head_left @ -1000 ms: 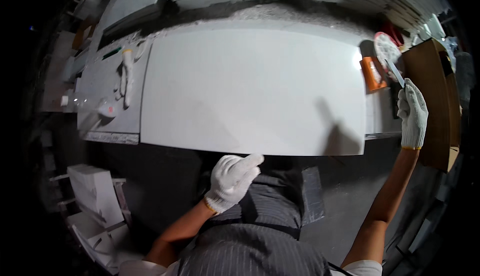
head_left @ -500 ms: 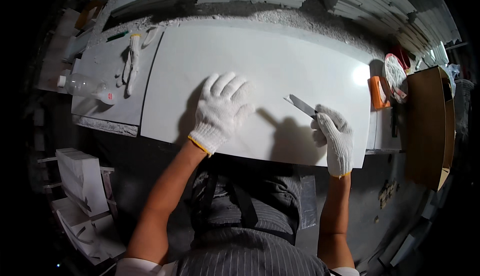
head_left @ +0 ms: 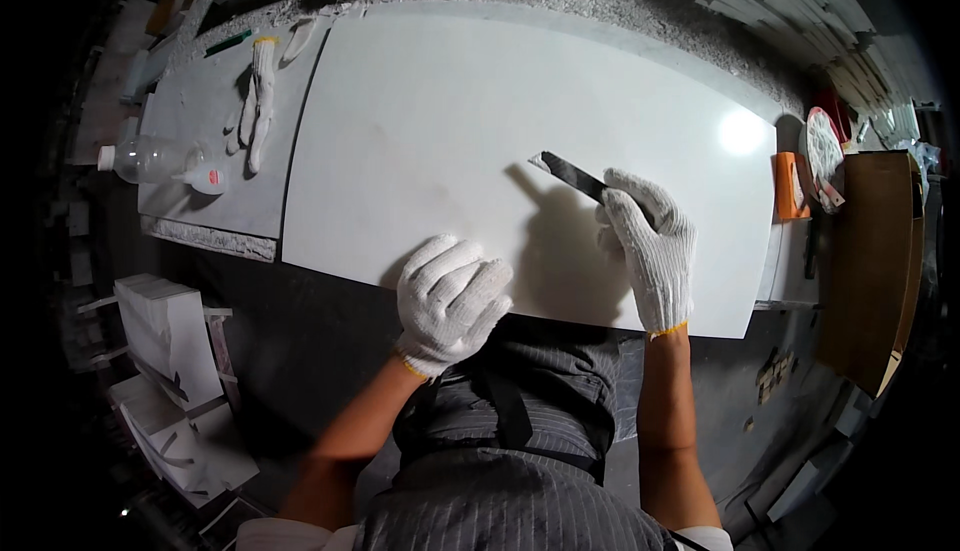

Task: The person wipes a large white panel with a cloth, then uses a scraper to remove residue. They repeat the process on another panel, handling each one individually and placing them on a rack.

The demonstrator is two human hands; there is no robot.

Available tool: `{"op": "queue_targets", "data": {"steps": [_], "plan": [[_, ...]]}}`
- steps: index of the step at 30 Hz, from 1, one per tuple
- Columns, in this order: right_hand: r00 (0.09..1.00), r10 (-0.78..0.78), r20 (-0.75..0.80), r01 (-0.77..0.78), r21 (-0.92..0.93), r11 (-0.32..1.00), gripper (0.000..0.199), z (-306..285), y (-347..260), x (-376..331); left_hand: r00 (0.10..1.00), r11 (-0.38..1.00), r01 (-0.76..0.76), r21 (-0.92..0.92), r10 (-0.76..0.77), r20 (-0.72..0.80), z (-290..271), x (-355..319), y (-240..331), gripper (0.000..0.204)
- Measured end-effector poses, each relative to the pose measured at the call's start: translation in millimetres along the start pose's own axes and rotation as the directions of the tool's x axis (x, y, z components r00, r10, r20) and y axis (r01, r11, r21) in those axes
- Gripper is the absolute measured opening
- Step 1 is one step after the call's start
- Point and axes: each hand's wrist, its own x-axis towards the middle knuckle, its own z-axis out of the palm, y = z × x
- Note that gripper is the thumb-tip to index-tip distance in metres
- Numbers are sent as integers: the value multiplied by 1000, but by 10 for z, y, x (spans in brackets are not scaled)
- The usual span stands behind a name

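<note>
A large white board (head_left: 430, 111) lies flat in front of the person; read the clock from its middle, with 12 pointing away from the body. Over that middle is a putty knife (head_left: 575, 180), its tip pointing to about 10 and carrying a dab of white paste. Its shadow falls on the board just beside it.

The right hand (head_left: 650, 251), in a white knit glove, is at 4, closed around the knife's handle end. The left hand (head_left: 454, 301), gloved alike, is at 7, by the board's near edge, back up and fingers loosely bent; its palm is hidden, so I cannot tell whether it grips anything or touches the edge.

At 3, just beyond the board, stand an orange box (head_left: 790, 187) and, past it, a red-rimmed dish (head_left: 824, 151) with white stuff in it. A cardboard box (head_left: 868, 271) is farther out, between 3 and 4. Stacked slabs (head_left: 790, 6) sit at 2.

At 9, on a paler side table (head_left: 245, 209), a clear plastic bottle (head_left: 150, 159) lies beside a small white bottle (head_left: 208, 180). A spare glove (head_left: 262, 101) lies between 9 and 10. White blocks (head_left: 170, 336) stand at 8, lower down. The person's striped apron (head_left: 490, 496) fills 6.
</note>
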Motion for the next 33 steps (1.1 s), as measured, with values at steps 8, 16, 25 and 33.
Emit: {"op": "queue_targets", "data": {"steps": [8,16,25,33], "plan": [[994,-106,-4,105,-110,988,28,188,13,93,999,998,-47,35,47,0,129,-101,-90,27],[984,-174,-35,168,-127,978,29,204,67,91,999,999,-32,28,31,24,124,-80,-92,22],[984,-177,-35,169,-162,972,28,200,30,88,999,1000,-11,23,10,33,103,-71,-76,28],[997,-69,-32,66,-89,994,28,167,-26,68,998,998,-52,31,52,-31,112,-60,-95,29]]}}
